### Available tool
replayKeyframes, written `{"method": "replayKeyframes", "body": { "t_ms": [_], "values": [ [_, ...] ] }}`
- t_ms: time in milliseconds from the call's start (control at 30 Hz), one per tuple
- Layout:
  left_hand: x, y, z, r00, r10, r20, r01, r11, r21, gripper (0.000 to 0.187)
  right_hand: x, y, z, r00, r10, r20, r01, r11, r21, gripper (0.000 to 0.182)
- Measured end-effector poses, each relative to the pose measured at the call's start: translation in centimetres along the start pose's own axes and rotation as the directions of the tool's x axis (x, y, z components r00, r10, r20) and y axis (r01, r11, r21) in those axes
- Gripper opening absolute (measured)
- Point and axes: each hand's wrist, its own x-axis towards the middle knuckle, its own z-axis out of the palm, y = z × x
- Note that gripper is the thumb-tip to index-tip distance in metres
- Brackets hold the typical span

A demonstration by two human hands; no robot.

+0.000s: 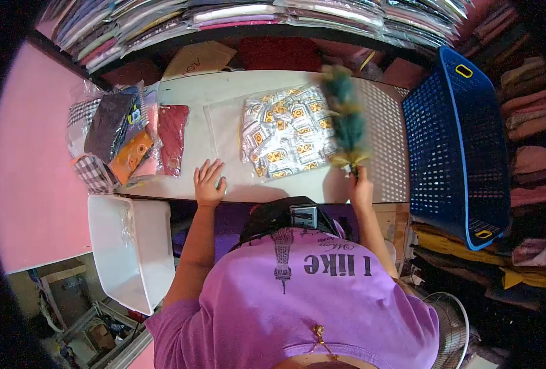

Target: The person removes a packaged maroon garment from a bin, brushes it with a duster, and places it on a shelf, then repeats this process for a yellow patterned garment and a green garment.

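Observation:
My right hand [360,183] is closed around the short handle of a duster [348,123]. The duster has fluffy green and yellowish bands and is smeared by motion. It stands beside the right edge of a clear plastic bag [288,132] packed with small white sachets printed in orange. My left hand [209,183] lies palm down near the front edge of the white table [230,86], fingers spread, holding nothing. Left of it is a folded dark red cloth [173,138] in clear wrapping.
Bagged clothes [113,132] are heaped at the table's left end. A blue perforated basket [457,147] rises at the right, and a white bin [128,252] sits below left. Packed garments [254,15] fill a shelf at the back. A fan [448,326] stands low right.

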Motion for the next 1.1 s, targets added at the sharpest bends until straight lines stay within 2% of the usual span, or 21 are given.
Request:
{"method": "replayKeyframes", "body": {
  "t_ms": [67, 133, 300, 333, 367, 400, 433, 467, 500, 567, 600, 633, 667, 800, 900, 933, 967, 1000, 1033, 1067, 1100],
  "values": [
    [0.0, 0.0, 0.2, 1.0, -0.003, 0.0, 0.003, 1.0, 0.0, 0.042, -0.8, 0.6, -0.2, 0.993, -0.021, 0.12, 0.022, 1.0, -0.004, 0.034],
    [0.0, -0.1, 0.3, 1.0, -0.012, 0.007, 0.012, 1.0, -0.009, 0.042, -1.0, -0.2, -0.8, 0.962, -0.174, 0.209, 0.198, 0.975, -0.102, 0.035],
    [0.7, 0.7, -0.3, 0.996, -0.089, 0.017, 0.089, 0.996, 0.024, 0.04, 2.6, 3.9, -1.8, 0.962, 0.262, 0.074, -0.25, 0.958, -0.142, 0.036],
    [1.1, 1.0, -0.5, 0.992, -0.126, 0.012, 0.124, 0.988, 0.096, 0.04, 3.0, 4.3, -2.0, 0.99, 0.118, -0.082, -0.128, 0.982, -0.139, 0.038],
    [1.7, 1.8, -0.8, 0.991, -0.134, 0.012, 0.132, 0.986, 0.104, 0.04, 3.4, 3.3, -3.5, 0.963, -0.134, -0.233, 0.053, 0.945, -0.321, 0.038],
    [2.5, 3.0, -1.1, 0.995, -0.069, -0.078, 0.077, 0.992, 0.099, 0.04, 3.8, 2.2, -4.8, 0.86, -0.394, -0.325, 0.189, 0.837, -0.514, 0.038],
    [3.2, 4.0, -0.9, 0.986, -0.006, -0.168, 0.022, 0.995, 0.098, 0.039, 4.0, 2.4, -4.3, 0.861, -0.397, -0.318, 0.197, 0.836, -0.512, 0.038],
    [3.9, 4.7, -0.4, 0.986, -0.015, -0.168, 0.032, 0.995, 0.098, 0.039, 4.0, 2.5, -3.5, 0.947, -0.226, -0.229, 0.21, 0.973, -0.092, 0.036],
    [4.6, 5.3, 0.2, 0.996, 0.017, -0.091, -0.019, 1.0, -0.013, 0.038, 3.9, 2.6, -2.7, 0.993, -0.099, -0.063, 0.115, 0.935, 0.336, 0.034],
    [5.1, 5.8, 1.6, 0.995, 0.047, 0.083, -0.035, 0.99, -0.136, 0.043, 3.5, 2.5, 0.2, 0.966, -0.23, 0.121, 0.162, 0.898, 0.409, 0.026],
    [5.1, 6.2, 1.9, 0.996, 0.041, 0.075, -0.031, 0.991, -0.131, 0.043, 3.3, 2.8, 2.5, 0.859, -0.132, 0.494, -0.276, 0.694, 0.665, 0.018],
    [5.0, 6.7, 2.1, 0.996, -0.023, 0.082, 0.032, 0.992, -0.119, 0.043, 2.9, 2.9, 4.9, 0.793, -0.231, 0.564, -0.381, 0.534, 0.755, 0.02],
    [4.9, 7.2, 2.1, 0.992, -0.087, 0.089, 0.096, 0.99, -0.103, 0.044, 3.2, 1.9, 5.2, 0.789, -0.241, 0.565, -0.38, 0.531, 0.758, 0.02],
    [4.5, 9.4, 1.1, 0.982, -0.137, 0.132, 0.133, 0.99, 0.042, 0.043, 7.2, -1.0, 6.5, 0.761, -0.126, 0.636, -0.588, 0.28, 0.759, 0.038],
    [4.2, 12.0, 1.3, 0.948, -0.033, 0.318, 0.052, 0.997, -0.05, 0.045, 11.0, -2.5, 5.2, 0.954, 0.001, 0.299, -0.262, 0.484, 0.835, 0.043],
    [4.2, 12.6, 1.9, 0.947, -0.031, 0.321, 0.05, 0.997, -0.05, 0.045, 11.9, -2.6, 4.3, 0.984, 0.033, 0.173, -0.16, 0.589, 0.793, 0.045],
    [4.3, 13.4, 2.2, 0.928, 0.1, 0.36, -0.036, 0.983, -0.18, 0.045, 12.2, -2.3, 3.4, 0.984, 0.037, 0.174, -0.162, 0.589, 0.792, 0.045],
    [4.4, 13.9, 2.3, 0.894, 0.235, 0.381, -0.115, 0.943, -0.312, 0.044, 12.4, -2.0, 2.6, 0.989, -0.143, -0.035, 0.137, 0.805, 0.578, 0.048],
    [4.2, 14.0, 2.1, 0.884, 0.258, 0.389, -0.139, 0.942, -0.307, 0.048, 12.4, -1.8, 2.0, 0.914, -0.368, -0.169, 0.401, 0.881, 0.251, 0.051],
    [4.3, 13.7, 1.9, 0.882, 0.262, 0.392, -0.14, 0.94, -0.313, 0.048, 11.7, -1.5, 1.6, 0.917, -0.363, -0.167, 0.396, 0.885, 0.246, 0.051],
    [4.5, 12.8, 1.6, 0.912, 0.275, 0.306, -0.202, 0.947, -0.25, 0.052, 10.5, -1.1, 1.2, 0.85, -0.525, -0.052, 0.525, 0.833, 0.172, 0.052]
  ]
}}
